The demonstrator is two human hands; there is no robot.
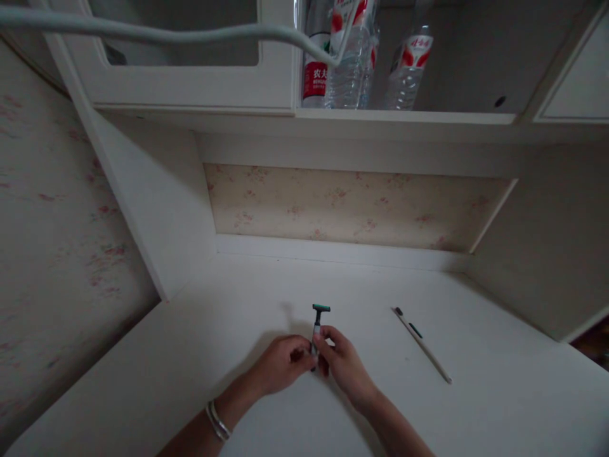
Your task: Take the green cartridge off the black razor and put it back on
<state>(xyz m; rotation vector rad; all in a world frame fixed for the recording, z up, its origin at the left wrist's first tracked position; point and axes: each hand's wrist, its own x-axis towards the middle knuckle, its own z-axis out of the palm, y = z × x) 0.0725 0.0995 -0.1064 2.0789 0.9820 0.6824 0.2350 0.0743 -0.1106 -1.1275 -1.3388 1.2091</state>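
Note:
A razor stands nearly upright between my hands, its green-and-black head on top and its grey and dark handle below. My left hand pinches the lower part of the handle between thumb and fingers. Higher up, my right hand is closed around the handle with its thumb on the front. The fingers cover much of the handle; its dark bottom end shows beneath them. Right of my hands, a thin white stick with a dark tip lies slanted on the white desk. Touching or beside it is a short dark green piece.
Above the desk hangs a white cabinet with an open shelf holding several plastic bottles. A pale cable or tube crosses the upper left. White side panels bound the desk on both sides, with flowered wallpaper behind.

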